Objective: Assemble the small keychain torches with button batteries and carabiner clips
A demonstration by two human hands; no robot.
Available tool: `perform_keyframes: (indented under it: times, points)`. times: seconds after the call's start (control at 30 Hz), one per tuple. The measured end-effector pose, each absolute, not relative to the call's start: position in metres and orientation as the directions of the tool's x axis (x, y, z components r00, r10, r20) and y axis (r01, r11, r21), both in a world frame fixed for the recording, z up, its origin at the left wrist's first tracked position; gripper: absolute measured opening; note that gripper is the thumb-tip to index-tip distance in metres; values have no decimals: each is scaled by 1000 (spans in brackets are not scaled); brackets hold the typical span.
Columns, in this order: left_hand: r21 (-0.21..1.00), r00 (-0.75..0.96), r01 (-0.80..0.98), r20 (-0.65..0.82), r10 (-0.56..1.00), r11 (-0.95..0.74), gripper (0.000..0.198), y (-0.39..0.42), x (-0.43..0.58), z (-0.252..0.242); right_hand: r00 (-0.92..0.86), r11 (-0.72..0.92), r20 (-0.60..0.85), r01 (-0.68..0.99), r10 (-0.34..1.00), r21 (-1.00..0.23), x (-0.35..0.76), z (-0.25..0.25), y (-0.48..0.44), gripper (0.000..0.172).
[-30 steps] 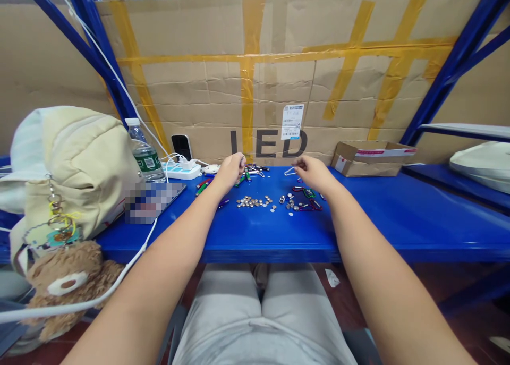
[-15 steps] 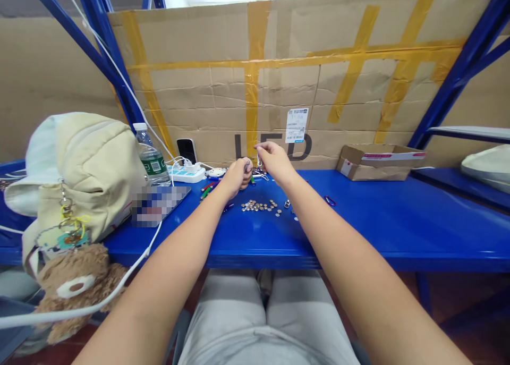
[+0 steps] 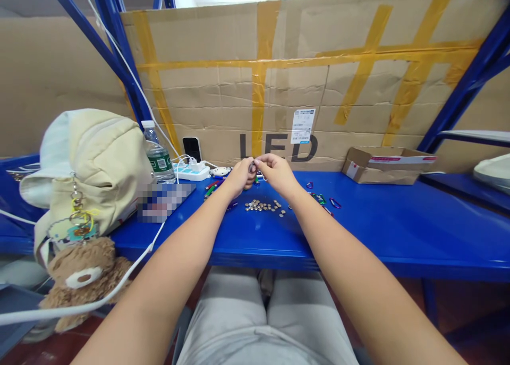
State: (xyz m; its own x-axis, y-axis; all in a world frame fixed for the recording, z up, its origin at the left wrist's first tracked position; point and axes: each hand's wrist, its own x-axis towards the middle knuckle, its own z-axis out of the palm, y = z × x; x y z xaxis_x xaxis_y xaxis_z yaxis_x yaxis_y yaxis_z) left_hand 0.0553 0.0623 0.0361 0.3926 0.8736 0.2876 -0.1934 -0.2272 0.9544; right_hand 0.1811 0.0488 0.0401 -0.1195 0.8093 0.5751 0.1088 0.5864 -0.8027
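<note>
Fingers curled into a fist, my left hand [image 3: 242, 176] grips a small dark metallic piece, mostly hidden, above the blue table. My right hand [image 3: 275, 172] meets it from the right, thumb and forefinger pinched together at the top of the left fist. What lies in that pinch is too small and covered to name. Below the hands, several small round metal discs [image 3: 261, 206] lie scattered on the table. Coloured carabiners [image 3: 334, 202] rest to the right of my right forearm. Beside my left wrist is a cluster of colourful slim pieces [image 3: 213, 187].
A cream backpack [image 3: 103, 168] with a teddy bear [image 3: 85, 272] stands at the left. Near it are a water bottle [image 3: 159, 160], a power strip [image 3: 191, 171] and a white cable [image 3: 153, 243]. An open cardboard box [image 3: 390, 172] sits back right, before the cardboard wall [image 3: 223, 99].
My right hand has lowered and come against my left fist. The silver looped piece that hung from its fingers is now hidden. The view has shifted slightly left, showing more carabiners on the right.
</note>
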Motion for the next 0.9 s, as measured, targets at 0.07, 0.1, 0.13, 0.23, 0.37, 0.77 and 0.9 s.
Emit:
perform_keyframes:
  times: [0.07, 0.1, 0.13, 0.23, 0.37, 0.77, 0.9]
  points:
    - [951, 397, -205, 295, 869, -229, 29, 62, 56, 36, -117, 563, 553, 83, 825, -822, 180, 40, 47, 17]
    - [950, 401, -211, 300, 866, -231, 31, 61, 56, 36, -114, 551, 543, 63, 832, -832, 180, 40, 46, 17]
    - [948, 407, -216, 304, 861, -233, 33, 60, 57, 36, -108, 541, 535, 40, 838, -840, 179, 40, 45, 16]
    - [946, 436, -218, 316, 843, -242, 40, 58, 58, 36, -71, 521, 521, -12, 851, -853, 178, 39, 44, 17]
    - [937, 442, -197, 346, 828, -287, 43, 57, 59, 36, -39, 507, 509, -48, 860, -861, 178, 39, 45, 21]
    - [764, 272, 61, 607, 747, -643, 37, 61, 56, 28, -21, 518, 521, -71, 853, -852, 177, 38, 43, 25]
    - [801, 284, 30, 566, 774, -598, 39, 65, 56, 28, -30, 521, 522, -34, 852, -853, 177, 36, 48, 24]
